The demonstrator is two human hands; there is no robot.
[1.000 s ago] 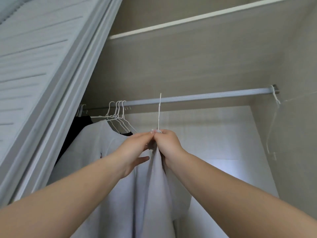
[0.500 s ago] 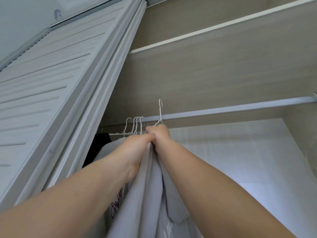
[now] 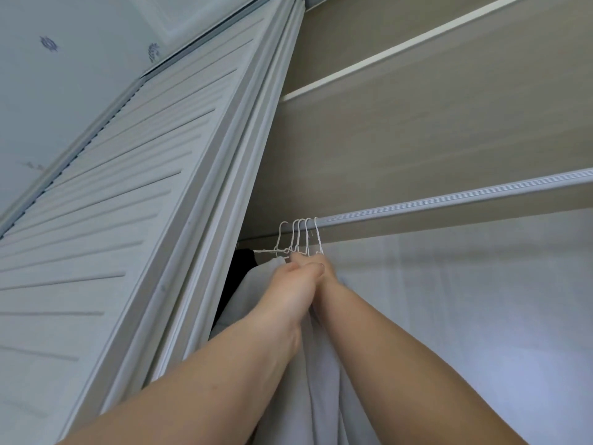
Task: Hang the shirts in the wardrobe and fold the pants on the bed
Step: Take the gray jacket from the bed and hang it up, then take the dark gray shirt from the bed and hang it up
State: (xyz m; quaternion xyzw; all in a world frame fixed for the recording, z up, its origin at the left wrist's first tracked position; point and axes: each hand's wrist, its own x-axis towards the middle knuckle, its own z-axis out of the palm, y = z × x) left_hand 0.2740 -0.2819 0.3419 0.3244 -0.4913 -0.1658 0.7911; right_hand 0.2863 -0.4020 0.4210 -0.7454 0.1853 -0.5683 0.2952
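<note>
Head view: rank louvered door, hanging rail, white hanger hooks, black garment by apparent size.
1. louvered door, by far the largest, though it is nearest the camera.
2. hanging rail, long but thin.
3. black garment, only a sliver showing.
4. white hanger hooks, a small cluster; close to the garment sliver, so that order is unsure.

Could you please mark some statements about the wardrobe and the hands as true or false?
1. Wire hangers hook over the rail. True.
2. The hands are apart, one on the door. False: the left hand and right hand meet just below the hangers.
3. The shirt hanging between the arms is red. False: it is white.
4. A dark garment shows left of the hands. True.
5. The slatted door is on the right. False: it is on the left.
</note>
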